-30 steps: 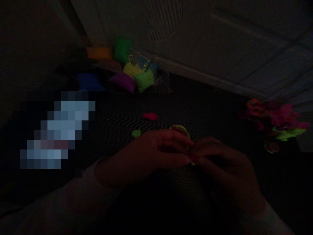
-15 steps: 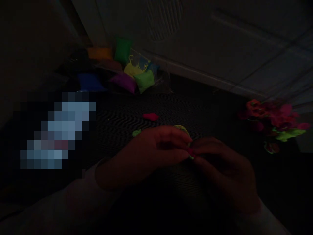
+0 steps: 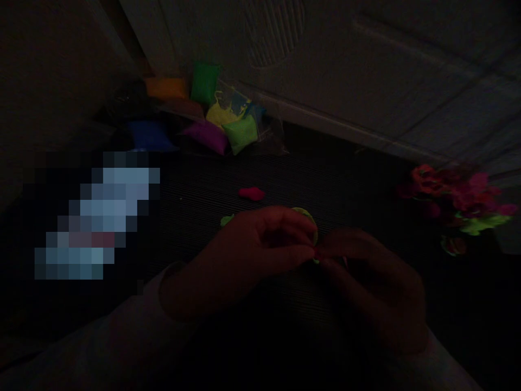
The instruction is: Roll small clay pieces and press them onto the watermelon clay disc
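Observation:
In dim light, the fingertips of my left hand (image 3: pixel 260 255) and my right hand (image 3: pixel 378 288) meet, pinched closed on a small piece of clay (image 3: pixel 316 262). Red-pink and light green parts of it show; the fingers cover the rest. Just behind the fingers, the curved edge of a yellow-green round thing (image 3: pixel 311 216) is partly hidden by my left hand. A pink clay lump (image 3: pixel 251 193) lies on the dark tabletop (image 3: pixel 203 179) beyond my left hand. Beside the left knuckles sits a small light green clay piece (image 3: pixel 227 220).
Several coloured clay packets lie at the back left, among them a green packet (image 3: pixel 205 83), a blue packet (image 3: pixel 150 136) and a purple packet (image 3: pixel 207 137). Pink and red flowers (image 3: pixel 459 190) stand at the right. A pixelated bright patch (image 3: pixel 118 201) covers something at the left. A pale wall (image 3: pixel 334 76) closes off the back.
The right fingers have shifted slightly, and less of the red-pink clay shows between the fingertips. Both hands stay in nearly the same place; the other things have not moved.

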`<action>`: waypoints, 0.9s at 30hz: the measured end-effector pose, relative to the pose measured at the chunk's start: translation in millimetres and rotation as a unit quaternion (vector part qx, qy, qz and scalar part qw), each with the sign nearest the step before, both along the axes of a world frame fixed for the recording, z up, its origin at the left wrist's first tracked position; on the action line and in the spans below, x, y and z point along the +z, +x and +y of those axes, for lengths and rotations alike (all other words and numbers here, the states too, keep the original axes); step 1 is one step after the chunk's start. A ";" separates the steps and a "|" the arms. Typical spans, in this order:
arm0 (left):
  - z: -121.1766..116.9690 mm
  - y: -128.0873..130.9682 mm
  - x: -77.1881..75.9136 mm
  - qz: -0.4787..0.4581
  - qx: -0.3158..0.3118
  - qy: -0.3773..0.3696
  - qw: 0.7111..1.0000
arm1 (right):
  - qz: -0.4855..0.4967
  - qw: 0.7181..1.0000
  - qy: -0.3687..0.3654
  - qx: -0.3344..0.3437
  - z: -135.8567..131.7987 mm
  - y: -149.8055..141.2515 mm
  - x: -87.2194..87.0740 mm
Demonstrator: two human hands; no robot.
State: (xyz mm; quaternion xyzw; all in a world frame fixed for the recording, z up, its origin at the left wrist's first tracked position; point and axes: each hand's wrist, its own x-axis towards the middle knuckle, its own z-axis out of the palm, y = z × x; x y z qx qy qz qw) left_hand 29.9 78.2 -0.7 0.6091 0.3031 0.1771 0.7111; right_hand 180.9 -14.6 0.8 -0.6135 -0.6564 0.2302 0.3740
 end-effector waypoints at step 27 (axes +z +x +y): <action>0.0 -2.8 -16.8 0.177 0.013 0.520 0.836 | -0.054 0.993 -0.066 -0.079 22.2 31.5 -29.4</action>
